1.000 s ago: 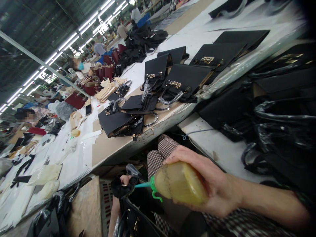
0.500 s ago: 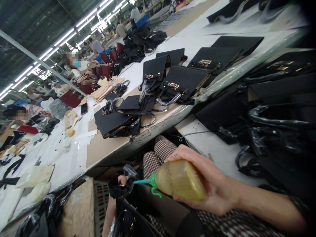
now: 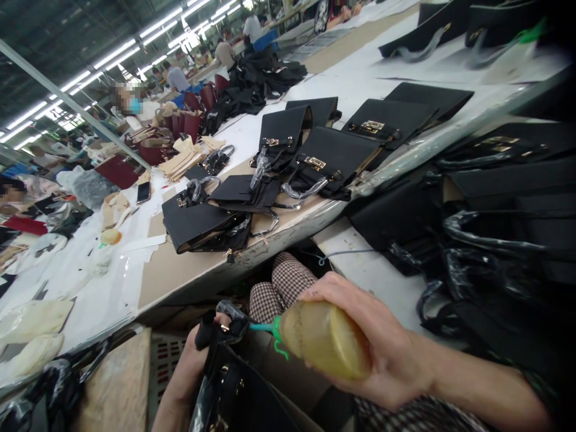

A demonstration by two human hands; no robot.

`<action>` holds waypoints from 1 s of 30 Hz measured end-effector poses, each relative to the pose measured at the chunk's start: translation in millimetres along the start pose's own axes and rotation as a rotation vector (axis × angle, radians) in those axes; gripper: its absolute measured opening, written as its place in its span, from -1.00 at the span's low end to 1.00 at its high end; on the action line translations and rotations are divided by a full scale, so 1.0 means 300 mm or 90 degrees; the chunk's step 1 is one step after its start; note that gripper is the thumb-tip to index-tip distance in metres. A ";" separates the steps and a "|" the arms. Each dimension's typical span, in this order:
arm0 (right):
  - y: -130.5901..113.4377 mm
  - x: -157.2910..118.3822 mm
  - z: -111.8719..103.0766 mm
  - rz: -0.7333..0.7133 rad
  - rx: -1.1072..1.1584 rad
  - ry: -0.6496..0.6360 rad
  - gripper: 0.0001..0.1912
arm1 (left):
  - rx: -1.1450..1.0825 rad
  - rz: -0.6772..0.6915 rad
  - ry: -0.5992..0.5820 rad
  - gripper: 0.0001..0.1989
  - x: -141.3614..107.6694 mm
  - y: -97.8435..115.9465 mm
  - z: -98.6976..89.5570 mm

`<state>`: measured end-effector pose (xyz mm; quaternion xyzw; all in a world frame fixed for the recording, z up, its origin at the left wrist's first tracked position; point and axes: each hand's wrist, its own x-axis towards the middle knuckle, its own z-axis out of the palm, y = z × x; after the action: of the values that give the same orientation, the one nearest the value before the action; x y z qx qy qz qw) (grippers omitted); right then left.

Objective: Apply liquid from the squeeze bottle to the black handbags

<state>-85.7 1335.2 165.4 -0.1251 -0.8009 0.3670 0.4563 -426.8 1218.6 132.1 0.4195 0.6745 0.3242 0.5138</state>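
Observation:
My right hand (image 3: 396,354) is wrapped around a squeeze bottle (image 3: 324,339) of yellowish liquid, held sideways. Its green cap and thin teal nozzle (image 3: 261,327) point left, with the tip at the upper edge of a black handbag (image 3: 256,396) on my lap. Closed on that bag's upper edge is my left hand (image 3: 198,354); its fingers are partly hidden by the black material. A plastic-wrapped part (image 3: 234,312) of the bag stands beside those fingers. Gold fittings show on the bag's side.
Several black handbags (image 3: 337,153) with gold clasps lie on the long workbench (image 3: 157,279). More black bags (image 3: 504,198) are piled at my right. A wooden board (image 3: 119,384) and a plastic crate (image 3: 166,360) stand at lower left. A phone (image 3: 143,191) lies farther back; people work beyond.
The bag's edge and my left hand have turned, and more of my left forearm shows. The bottle stays in my right hand, its nozzle still at the bag. The view has shifted slightly.

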 end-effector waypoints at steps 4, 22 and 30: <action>0.019 -0.007 -0.029 0.098 -0.040 0.021 -0.31 | -0.043 -0.028 -0.057 -0.73 0.042 0.068 0.004; 0.251 -0.034 -0.035 0.238 -0.087 -0.072 -0.39 | -0.162 -0.181 -0.130 -0.63 0.233 -0.023 0.119; 0.247 -0.028 -0.032 0.250 -0.064 -0.129 -0.44 | -0.161 -0.177 -0.125 -0.64 0.230 -0.017 0.127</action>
<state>-83.0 1386.9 110.9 -0.2635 -0.8204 0.4190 0.2862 -399.6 1278.5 88.6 0.2843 0.6264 0.2899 0.6654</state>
